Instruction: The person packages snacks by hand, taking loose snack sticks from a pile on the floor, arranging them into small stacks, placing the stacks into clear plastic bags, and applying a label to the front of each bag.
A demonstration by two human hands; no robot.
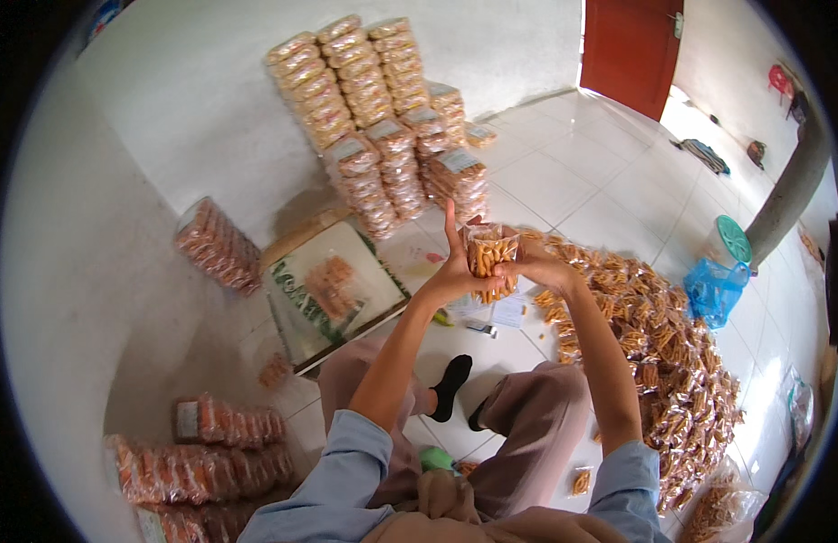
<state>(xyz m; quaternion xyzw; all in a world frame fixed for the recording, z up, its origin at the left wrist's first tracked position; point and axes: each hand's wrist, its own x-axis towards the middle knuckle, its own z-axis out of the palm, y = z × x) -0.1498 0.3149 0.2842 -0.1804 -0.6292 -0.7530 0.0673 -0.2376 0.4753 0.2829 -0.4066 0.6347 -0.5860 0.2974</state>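
Note:
Between my two hands is a clear plastic packet of brown snack sticks (pixel 490 265), held upright in front of me. My left hand (pixel 454 271) grips its left side, thumb across the front and one finger pointing up. From the right, my right hand (pixel 537 263) holds the same packet with its thumb on the front. A large heap of small snack packets (pixel 663 353) lies on the floor to the right. Left of my hands, a low board (pixel 371 271) bears a clear bag with several snack packets (pixel 334 288) in or under it.
Tall stacks of bagged snacks (pixel 374 88) stand against the wall. More long packs lie at left (pixel 218 244) and lower left (pixel 201 468). Papers (pixel 507 312) and a small box (pixel 482 329) lie on the tiles. A blue plastic bag (pixel 716 288) sits beyond the heap.

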